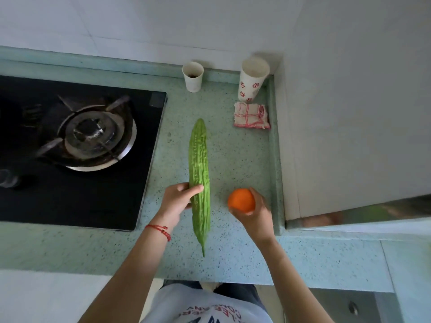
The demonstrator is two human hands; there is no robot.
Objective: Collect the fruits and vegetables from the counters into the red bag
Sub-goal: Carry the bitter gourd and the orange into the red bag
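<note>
Status: both hands are loaded. The left hand point(180, 198), just left of frame centre, has its fingers curled round the lower half of a long, warty green bitter gourd point(199, 180); the thumb lies across the front of it. The gourd runs nearly vertical through the middle of the frame, tapered tip pointing down (whether it is lifted clear of the speckled pale-green stone counter point(233, 250) or resting on it, cannot tell). The right hand point(255, 212), right of centre, cups a round, smooth orange fruit point(241, 200) from below and behind, fingers wrapped about it.

Progress, as a judgement: two produce items are picked up, neither is bagged. The red bag is nowhere in frame, so the carry and drop are left. No other fruit or vegetable shows on this stretch of counter; other counters are out of view.

Remaining on the counter, upper right: a small plain white paper cup point(192, 76), a taller white paper cup with red flower-like medallions point(253, 79), a folded red-checked white cloth point(251, 115). A black glass gas hob point(140, 159) fills the left.

Writing: upside-down red letters on the person's pale shirt point(177, 306) at bottom centre, too broken to read. Cups bear a pattern only. No brand legible.
</note>
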